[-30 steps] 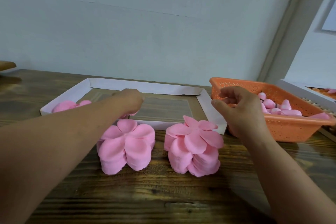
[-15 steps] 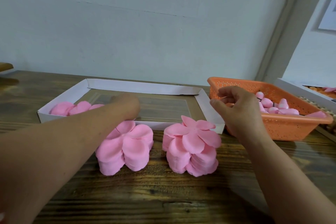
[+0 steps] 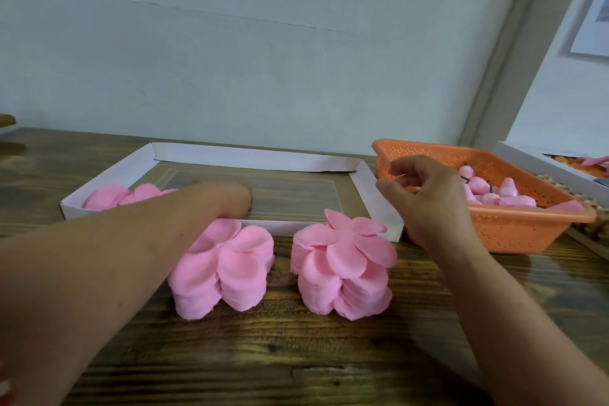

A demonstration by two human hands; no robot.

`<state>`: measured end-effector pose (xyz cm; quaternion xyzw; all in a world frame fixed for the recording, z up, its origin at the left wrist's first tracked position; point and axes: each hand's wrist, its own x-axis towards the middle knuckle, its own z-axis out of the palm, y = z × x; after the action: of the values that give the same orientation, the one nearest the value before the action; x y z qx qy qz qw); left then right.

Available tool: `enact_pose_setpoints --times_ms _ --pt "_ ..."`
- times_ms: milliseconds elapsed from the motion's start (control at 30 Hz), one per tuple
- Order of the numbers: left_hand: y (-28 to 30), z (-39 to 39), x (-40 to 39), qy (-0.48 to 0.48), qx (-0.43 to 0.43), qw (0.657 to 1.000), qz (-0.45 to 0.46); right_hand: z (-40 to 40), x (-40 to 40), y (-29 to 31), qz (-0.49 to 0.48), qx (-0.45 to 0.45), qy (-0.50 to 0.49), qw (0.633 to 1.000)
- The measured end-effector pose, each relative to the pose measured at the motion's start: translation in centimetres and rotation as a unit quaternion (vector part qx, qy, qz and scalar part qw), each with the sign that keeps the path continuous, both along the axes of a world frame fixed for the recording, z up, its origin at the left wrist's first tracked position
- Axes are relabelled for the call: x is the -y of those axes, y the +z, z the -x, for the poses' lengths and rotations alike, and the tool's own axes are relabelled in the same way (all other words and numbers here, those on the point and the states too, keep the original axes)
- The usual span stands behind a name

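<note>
Two hands above a dark wooden desk [image 3: 296,356].

Left hand [image 3: 230,196]: reaching over the near wall of one shallow white cardboard tray [image 3: 250,157], knuckles up, fingertips turned down toward the tray floor and hidden; spread or pinching, cannot tell. Left forearm across the top of the left petal stack, touching it.

Right hand [image 3: 425,198]: raised just in front of the near left corner of one orange perforated basket [image 3: 494,227], fingers curled, thumb and forefinger tips close together; whether anything pinched between them, cannot tell.

Petal stacks, two in number, upright on the desk just in front of the tray: left petal stack [image 3: 227,270] and right petal stack [image 3: 342,267], each a thick pile of pink five-lobed flower cut-outs, near one another but apart. Top layer of the right stack turned slightly out of line with those beneath.

Inside the tray: one loose heap of pink petals [image 3: 112,196] in the left near corner.

Inside the basket: several pink buds [image 3: 478,184], at least five visible, some with dark stems.

At the far right edge: one second white tray [image 3: 540,163], partly out of view, pink and orange contents too small to identify.
</note>
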<state>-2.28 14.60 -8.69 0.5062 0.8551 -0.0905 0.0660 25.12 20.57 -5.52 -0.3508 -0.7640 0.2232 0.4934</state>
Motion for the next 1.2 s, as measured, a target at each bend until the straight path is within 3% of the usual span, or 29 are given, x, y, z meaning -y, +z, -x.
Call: enact_pose_setpoints --times_ms 267,467,533,633,733,900,1067,1133,1200 --pt "0.8 -0.7 0.2 0.004 0.044 0.999 0.0 -1.8 -2.0 4.4 0.014 -0.059 -0.023 0.998" --pt "0.5 -0.5 0.2 0.005 0.05 0.999 -0.005 -5.6 -9.4 8.0 0.135 0.094 -0.099 0.981" --pt "0.4 -0.3 0.1 0.001 0.05 0.999 -0.002 -6.6 -11.4 7.7 0.174 0.228 -0.126 0.95" --pt "0.3 -0.1 -0.1 -0.001 0.045 0.999 0.005 -7.5 -13.0 6.5 0.175 0.452 -0.128 0.865" --pt "0.2 0.1 -0.2 -0.001 0.042 0.999 0.006 -7.1 -13.9 5.4 0.127 0.594 -0.104 0.788" --pt "0.0 0.3 -0.1 0.033 0.105 0.994 -0.019 -5.0 -14.5 4.7 0.1 0.657 -0.084 0.743" --pt "0.6 -0.1 0.3 0.063 0.162 0.983 -0.06 -4.0 -14.5 4.9 0.046 0.72 -0.133 0.68" --pt "1.3 -0.9 0.4 0.056 0.13 0.988 -0.066 -4.2 -14.3 5.2 0.067 0.723 -0.141 0.673" --pt "2.6 -2.0 0.4 0.027 0.016 0.997 -0.074 -4.3 -13.8 5.1 0.092 0.722 -0.148 0.67"
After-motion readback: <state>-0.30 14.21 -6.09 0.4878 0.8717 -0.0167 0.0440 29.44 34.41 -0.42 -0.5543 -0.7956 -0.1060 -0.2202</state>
